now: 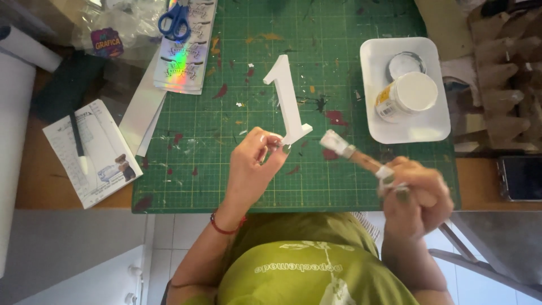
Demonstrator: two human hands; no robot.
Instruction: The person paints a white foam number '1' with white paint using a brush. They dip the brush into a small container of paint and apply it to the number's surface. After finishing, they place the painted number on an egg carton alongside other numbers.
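A white numeral-shaped piece (pixel 287 100) lies on the green cutting mat (pixel 248 169). My left hand (pixel 253 165) pinches its near end with thumb and fingertips. My right hand (pixel 416 195) grips a wooden-handled paintbrush (pixel 350 152), its white-loaded bristles pointing left, close to the piece's base but a little apart from it. The brush and right hand are slightly blurred.
A white tray (pixel 435 127) at the mat's right holds an open jar of white paint (pixel 407 96) and its lid (pixel 404 62). Blue scissors (pixel 175 21) rest on shiny sticker sheets (pixel 183 62) at top left. A notepad with a pen (pixel 93 152) lies left; a phone (pixel 520 178) right.
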